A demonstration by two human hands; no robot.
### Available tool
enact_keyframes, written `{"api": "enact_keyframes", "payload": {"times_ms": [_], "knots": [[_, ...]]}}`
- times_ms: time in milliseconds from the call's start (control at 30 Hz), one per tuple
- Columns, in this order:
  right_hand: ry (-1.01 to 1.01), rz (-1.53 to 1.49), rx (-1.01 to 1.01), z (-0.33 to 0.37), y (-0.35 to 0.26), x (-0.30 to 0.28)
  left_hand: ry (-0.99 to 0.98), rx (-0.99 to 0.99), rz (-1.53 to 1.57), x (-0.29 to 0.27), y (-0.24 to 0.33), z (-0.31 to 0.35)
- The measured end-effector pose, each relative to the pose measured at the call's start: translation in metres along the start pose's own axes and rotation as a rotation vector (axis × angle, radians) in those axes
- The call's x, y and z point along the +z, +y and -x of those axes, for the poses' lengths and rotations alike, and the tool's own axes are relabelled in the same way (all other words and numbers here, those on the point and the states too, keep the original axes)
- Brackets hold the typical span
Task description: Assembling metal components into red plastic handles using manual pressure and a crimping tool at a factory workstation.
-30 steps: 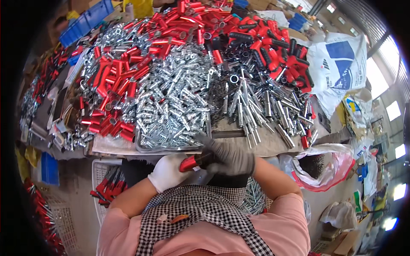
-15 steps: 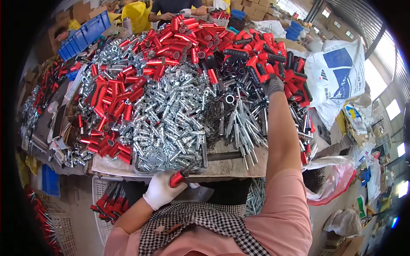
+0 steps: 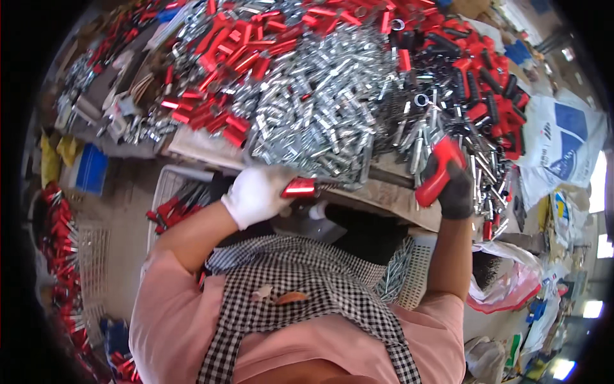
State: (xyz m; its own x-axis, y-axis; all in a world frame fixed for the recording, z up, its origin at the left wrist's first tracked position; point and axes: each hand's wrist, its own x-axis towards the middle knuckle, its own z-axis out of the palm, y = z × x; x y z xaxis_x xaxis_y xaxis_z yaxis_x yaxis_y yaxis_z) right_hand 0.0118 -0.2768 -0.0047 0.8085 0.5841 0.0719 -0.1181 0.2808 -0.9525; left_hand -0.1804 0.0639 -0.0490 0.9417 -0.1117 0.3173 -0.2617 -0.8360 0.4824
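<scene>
In a white glove, my left hand [image 3: 261, 195] is closed around a short red metal tube [image 3: 299, 187], with a dark spring-like end poking out to its right, just off the table's front edge. My right hand [image 3: 455, 192], gloved in dark grey, grips a red plastic handle [image 3: 441, 173] held tilted above the right part of the table. Between the two hands, set back a little, lies a tray heaped with small silver metal fittings [image 3: 320, 102]. Long silver rods [image 3: 422, 137] lie behind the red handle.
Red tubes [image 3: 224, 51] are piled at the left and back of the table, red-and-black handles [image 3: 492, 83] at the right. A white sack [image 3: 563, 137] stands beyond them. Below the table's edge are a crate of red-handled tools [image 3: 182, 205] and an open bag [image 3: 505, 275].
My right hand has come back from the handle pile toward me, now carrying a red handle. The left hand with its tube has turned rightward. The view has tilted downward.
</scene>
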Motion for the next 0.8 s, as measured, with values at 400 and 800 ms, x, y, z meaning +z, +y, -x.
{"api": "enact_keyframes", "payload": {"times_ms": [400, 800], "knots": [[-0.560, 0.964, -0.078, 0.045, 0.023, 0.112, -0.460, -0.033, -0.082, -0.011, 0.024, 0.026], [-1.011, 1.310, -1.117, 0.054, 0.030, 0.133, -1.025, -0.173, 0.587, -0.013, 0.038, 0.029]]}}
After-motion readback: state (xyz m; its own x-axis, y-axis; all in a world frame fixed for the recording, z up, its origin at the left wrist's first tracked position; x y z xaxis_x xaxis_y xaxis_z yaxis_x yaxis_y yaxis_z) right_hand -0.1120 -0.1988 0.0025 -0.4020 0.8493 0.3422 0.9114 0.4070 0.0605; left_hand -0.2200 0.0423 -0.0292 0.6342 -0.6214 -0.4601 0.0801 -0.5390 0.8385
